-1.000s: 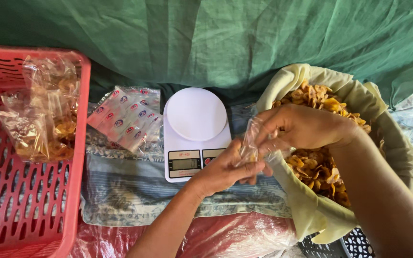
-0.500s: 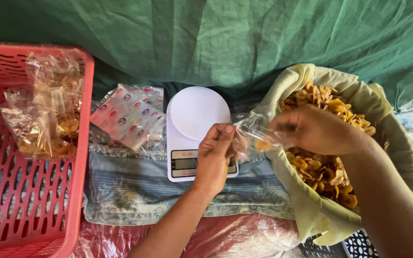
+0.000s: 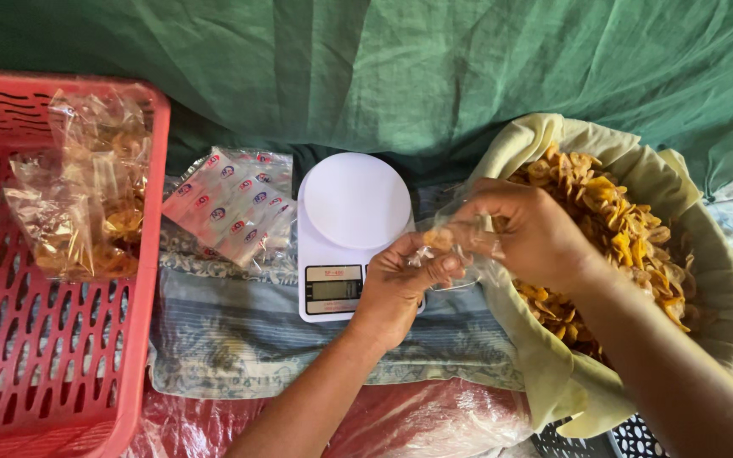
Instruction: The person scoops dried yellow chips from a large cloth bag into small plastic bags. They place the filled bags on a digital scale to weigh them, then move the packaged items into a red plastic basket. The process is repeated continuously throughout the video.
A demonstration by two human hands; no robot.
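Note:
My left hand (image 3: pixel 400 284) pinches the mouth of a small clear plastic bag (image 3: pixel 456 242) just right of a white kitchen scale (image 3: pixel 354 229). My right hand (image 3: pixel 528 233) grips the bag's other side, with a few yellow chips showing inside it. Both hands hover at the edge of a cloth-lined basket (image 3: pixel 714 254) heaped with yellow banana chips (image 3: pixel 629 233). The scale's round pan is bare.
A red plastic crate (image 3: pixel 53 339) on the left holds several filled clear bags of chips (image 3: pixel 86 203). A stack of printed flat bags (image 3: pixel 235 203) lies beside the scale on a patterned cloth (image 3: pixel 239 339). Green netting (image 3: pixel 383 68) covers the back.
Both hands have shifted slightly with the bag; my left hand now pinches its mouth lower, and my right hand has closed over the bag's top by the basket edge.

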